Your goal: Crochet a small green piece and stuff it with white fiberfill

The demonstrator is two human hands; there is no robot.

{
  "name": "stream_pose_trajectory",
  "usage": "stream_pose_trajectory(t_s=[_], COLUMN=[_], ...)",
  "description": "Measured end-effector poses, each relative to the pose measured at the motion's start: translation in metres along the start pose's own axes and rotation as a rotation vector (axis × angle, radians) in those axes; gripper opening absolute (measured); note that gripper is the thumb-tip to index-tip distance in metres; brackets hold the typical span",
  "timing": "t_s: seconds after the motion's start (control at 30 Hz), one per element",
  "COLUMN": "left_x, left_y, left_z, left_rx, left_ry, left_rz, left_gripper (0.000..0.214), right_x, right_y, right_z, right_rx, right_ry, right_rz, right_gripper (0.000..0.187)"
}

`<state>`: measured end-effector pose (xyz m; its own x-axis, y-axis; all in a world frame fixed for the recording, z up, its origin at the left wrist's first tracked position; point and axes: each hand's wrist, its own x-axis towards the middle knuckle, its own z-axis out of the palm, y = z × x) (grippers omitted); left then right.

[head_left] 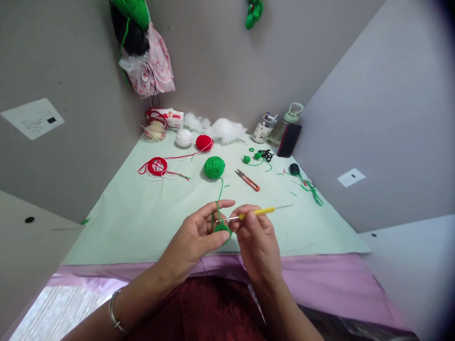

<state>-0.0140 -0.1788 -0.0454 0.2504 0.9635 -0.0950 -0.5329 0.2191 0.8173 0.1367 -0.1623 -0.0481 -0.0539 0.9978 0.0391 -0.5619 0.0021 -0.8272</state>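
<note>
Pinched in my left hand (194, 237) is a small round piece of green crochet (222, 229), partly covered by the thumb. Green yarn loops over the raised index finger and runs up to a green yarn ball (214, 167) on the table. My right hand (258, 241) grips a crochet hook (258, 212) by its yellow handle, pen-like. The hook's metal tip points left and lies at the top edge of the green crochet, where a strand meets it. Its other thin metal end sticks out to the right.
Orange-handled thread snips (248, 180) lie right of the green ball. Behind are a red yarn ball (204, 143), a red yarn coil (157, 166), a white ball (184, 138) and stuffing (226, 130). A phone (289, 140) leans against a bottle (279, 132). Walls enclose the table.
</note>
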Motion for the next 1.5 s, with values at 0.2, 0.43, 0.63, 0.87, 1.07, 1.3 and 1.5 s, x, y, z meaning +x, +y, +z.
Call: stream_pose_trajectory(t_s=[0.2, 0.43, 0.63, 0.87, 1.07, 1.3, 1.5], left_x=[0.002, 0.008, 0.006, -0.007, -0.011, -0.011, -0.013], left_y=[-0.001, 0.001, -0.004, 0.000, 0.001, 0.003, 0.002], left_z=[-0.001, -0.001, -0.001, -0.014, -0.015, -0.012, -0.012], left_rx=[0.041, 0.073, 0.097, 0.137, 0.124, 0.145, 0.138], left_ry=[0.030, 0.019, 0.021, 0.181, 0.188, 0.178, 0.154], left_rz=[0.001, -0.048, 0.023, -0.030, -0.046, -0.035, -0.050], left_gripper=[0.050, 0.063, 0.043, 0.043, 0.043, 0.044, 0.046], right_x=[0.004, 0.004, 0.000, 0.020, 0.103, 0.197, 0.232], right_y=[0.006, 0.008, 0.012, -0.022, -0.031, 0.015, 0.029], right_z=[-0.001, -0.004, -0.006, -0.027, -0.034, -0.010, -0.011], right_rx=[-0.023, -0.042, -0.232, -0.742, -1.421, -1.671, -1.788], right_ry=[0.033, 0.017, 0.016, -0.438, -0.492, -0.632, -0.560], right_rz=[0.016, 0.049, -0.102, -0.127, -0.507, -0.502, -0.531], right_gripper=[0.023, 0.024, 0.019, 0.021, 0.025, 0.045, 0.043])
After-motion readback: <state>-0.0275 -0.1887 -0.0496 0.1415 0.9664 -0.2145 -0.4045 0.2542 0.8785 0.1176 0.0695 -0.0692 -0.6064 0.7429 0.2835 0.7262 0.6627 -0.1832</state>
